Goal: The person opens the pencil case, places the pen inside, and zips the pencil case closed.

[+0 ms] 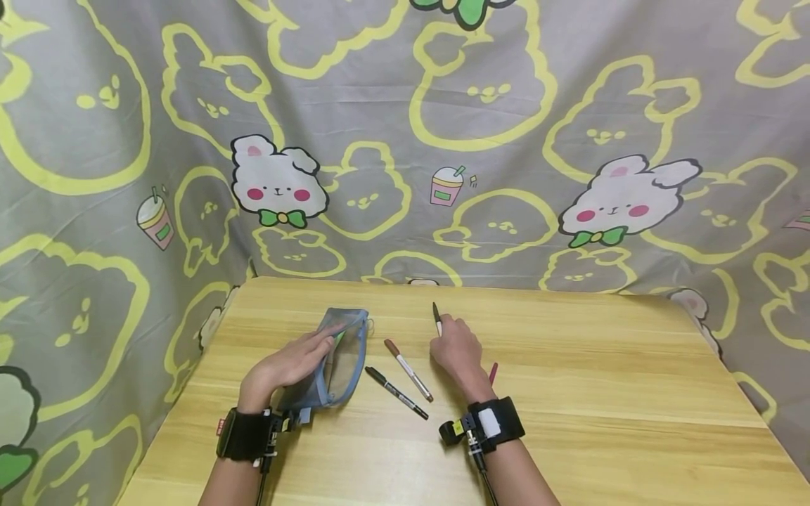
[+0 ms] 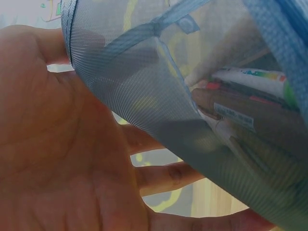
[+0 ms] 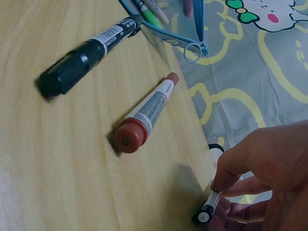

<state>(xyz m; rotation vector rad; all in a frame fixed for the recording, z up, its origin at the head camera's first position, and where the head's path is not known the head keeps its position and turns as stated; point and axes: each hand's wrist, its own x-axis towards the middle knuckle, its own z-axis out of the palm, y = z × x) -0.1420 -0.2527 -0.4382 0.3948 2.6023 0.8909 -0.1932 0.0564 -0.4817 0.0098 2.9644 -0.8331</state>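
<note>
Left hand (image 1: 299, 357): straight fingers against mesh pouch (image 1: 362, 351), left. Right hand (image 1: 458, 348): pinching marker (image 1: 437, 320), far. Likely marker transfer; next needs steady pinch.

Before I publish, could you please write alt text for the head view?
A person's right hand holds a black-and-white pen at a wooden table, while the left hand rests on a blue mesh pouch. Between them lie a brown-capped marker and a black marker; a patterned curtain hangs behind.
</note>
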